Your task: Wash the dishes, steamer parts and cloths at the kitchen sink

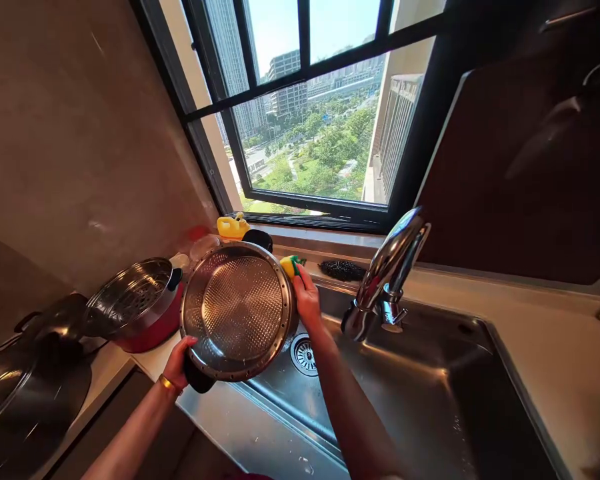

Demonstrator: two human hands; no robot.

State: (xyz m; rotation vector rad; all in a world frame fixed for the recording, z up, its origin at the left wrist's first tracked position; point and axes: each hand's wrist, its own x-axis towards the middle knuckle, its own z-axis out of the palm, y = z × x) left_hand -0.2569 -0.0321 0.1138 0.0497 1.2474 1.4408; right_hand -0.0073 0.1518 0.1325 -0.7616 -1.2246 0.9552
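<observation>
A round steel pot [243, 307] with a dimpled bottom and black side handles is held up, tilted, over the left end of the sink [410, 393]. My left hand [177, 365] is closed on its near handle, thumb over the rim. At the pot's right outer side, my right hand [306, 297] grips a yellow and green sponge [291, 266] near the rim. The pot's far handle [258, 239] points toward the window. Beneath my right forearm, the drain strainer [304, 355] is partly covered.
A chrome faucet [387, 267] rises behind the sink. Left on the counter stands a red pot with a steel steamer [135, 297], beside a dark wok [35, 393]. A yellow jug [233, 227] and a dark scrubber [343, 269] lie near the open window [310, 147].
</observation>
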